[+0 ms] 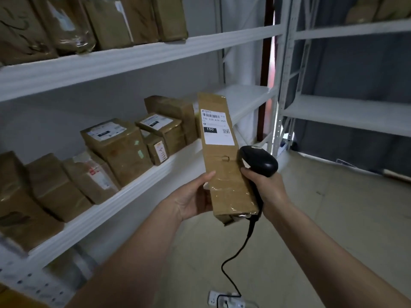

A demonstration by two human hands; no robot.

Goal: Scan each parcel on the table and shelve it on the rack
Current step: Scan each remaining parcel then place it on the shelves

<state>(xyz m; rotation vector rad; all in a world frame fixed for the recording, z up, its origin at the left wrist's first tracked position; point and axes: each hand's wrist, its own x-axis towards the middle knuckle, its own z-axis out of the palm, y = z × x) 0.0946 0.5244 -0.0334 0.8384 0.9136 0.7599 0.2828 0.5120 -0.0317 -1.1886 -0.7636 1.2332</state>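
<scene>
We hold the parcel in our left hand, fingers wrapped round its lower end, long axis running up and away, label facing us. Right hand grips the scanner, touching the parcel's right edge below the label. Rack shelf lies just left, so the left hand looks nearer for shelving.
</scene>
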